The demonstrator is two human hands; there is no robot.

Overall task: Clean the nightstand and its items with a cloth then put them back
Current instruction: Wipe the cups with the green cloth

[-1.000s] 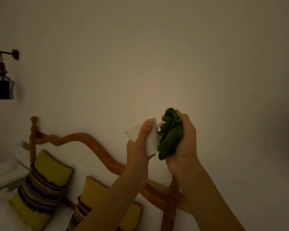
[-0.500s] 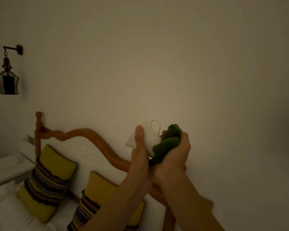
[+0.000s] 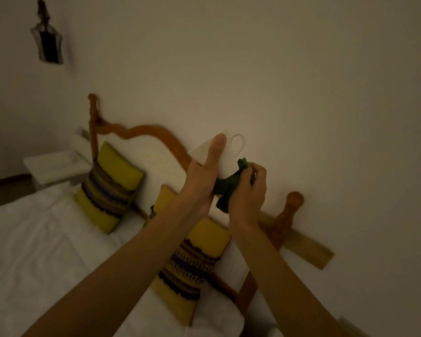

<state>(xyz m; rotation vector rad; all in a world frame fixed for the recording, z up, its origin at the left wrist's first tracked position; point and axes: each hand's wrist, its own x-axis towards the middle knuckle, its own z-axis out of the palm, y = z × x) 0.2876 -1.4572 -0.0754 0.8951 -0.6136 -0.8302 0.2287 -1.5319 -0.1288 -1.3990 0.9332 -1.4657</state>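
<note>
A white cup with a looped handle is tilted in the air in front of the wall, and my left hand grips its side with the thumb up along it. Bunched in my right hand is a green cloth, pressed against the cup's lower end. Both hands are raised above the bed's headboard. A white nightstand shows at the far left beyond the bed; its top looks bare from here.
A wooden headboard with end posts runs along the wall. Two yellow patterned cushions lean on it over white bedding. A dark wall lantern hangs at the upper left.
The view tilted down and swung, showing more of the bed. The cup turned in my left hand so its handle points up. My right hand moved the cloth from the cup's side down to its lower end.
</note>
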